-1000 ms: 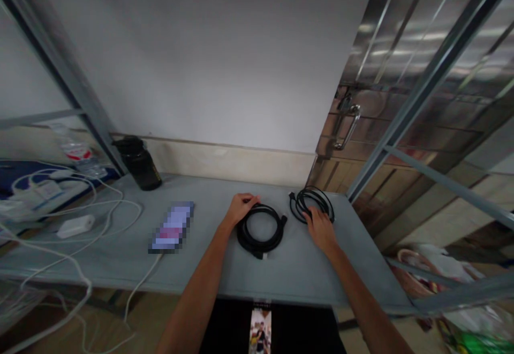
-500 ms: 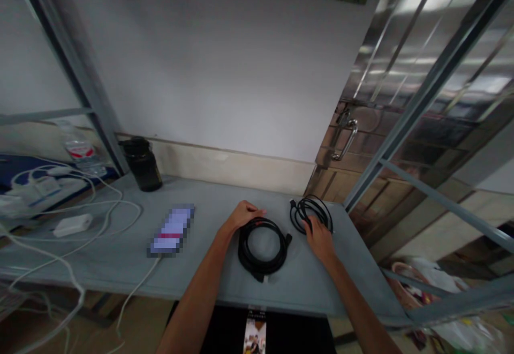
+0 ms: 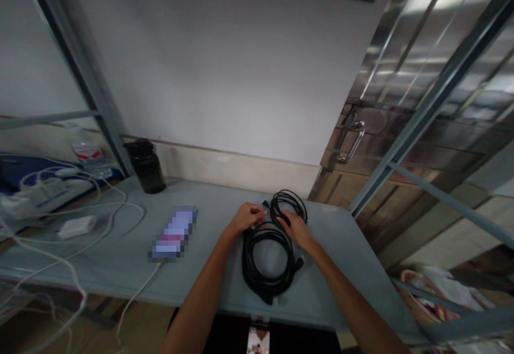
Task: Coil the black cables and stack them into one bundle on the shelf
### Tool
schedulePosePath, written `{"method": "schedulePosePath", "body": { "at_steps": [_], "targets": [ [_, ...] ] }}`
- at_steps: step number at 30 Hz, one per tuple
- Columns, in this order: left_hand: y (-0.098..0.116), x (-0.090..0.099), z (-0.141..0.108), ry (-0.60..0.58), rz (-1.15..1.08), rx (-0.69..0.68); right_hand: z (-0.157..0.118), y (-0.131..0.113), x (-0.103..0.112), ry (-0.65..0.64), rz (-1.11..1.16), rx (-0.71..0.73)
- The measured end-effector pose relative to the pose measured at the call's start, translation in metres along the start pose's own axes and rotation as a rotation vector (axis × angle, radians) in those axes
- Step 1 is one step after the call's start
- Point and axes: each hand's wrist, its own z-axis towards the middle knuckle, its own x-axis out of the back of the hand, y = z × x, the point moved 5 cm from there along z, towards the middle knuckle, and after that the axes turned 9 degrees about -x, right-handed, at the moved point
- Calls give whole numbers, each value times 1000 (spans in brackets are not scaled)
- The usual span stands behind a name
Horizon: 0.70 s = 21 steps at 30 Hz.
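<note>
A thick black cable (image 3: 246,268) lies in a round coil on the grey table, close to its front edge. My left hand (image 3: 247,218) is at the upper left of this coil, fingers curled together on a strand; the exact grip is partly hidden. Just behind the coil is a thinner black cable (image 3: 302,204), looped more loosely, with a small plug at its left. My right hand (image 3: 296,230) has its fingers closed around the near side of those thin loops, which come up against the thick coil. A dark connector sticks out on the right of the thick coil.
To the left lies a lit phone (image 3: 173,233) with a white cord. Farther left are a white adapter (image 3: 77,226), tangled white cords and a clear bottle (image 3: 90,153). A dark bottle (image 3: 146,166) stands by the wall. Metal frame posts (image 3: 401,145) flank the table.
The right hand has brought the thin cable leftward, from the right of the thick coil to just behind it. The thick coil sits slightly nearer me. My left hand's fingers are more curled.
</note>
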Motion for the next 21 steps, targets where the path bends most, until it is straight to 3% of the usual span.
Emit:
{"method": "schedulePosePath", "body": {
  "at_steps": [3, 6, 12, 21],
  "targets": [
    [-7, 5, 3, 56, 24, 2, 15, -15, -10, -7, 98, 3],
    [-11, 5, 2, 70, 33, 12, 19, -17, -6, 48, 191, -44],
    [-9, 3, 3, 96, 79, 32, 10, -3, 24, 194, 337, -218],
    [16, 12, 12, 295, 44, -105, 5, -7, 63, 460, 567, -359]
  ]
}}
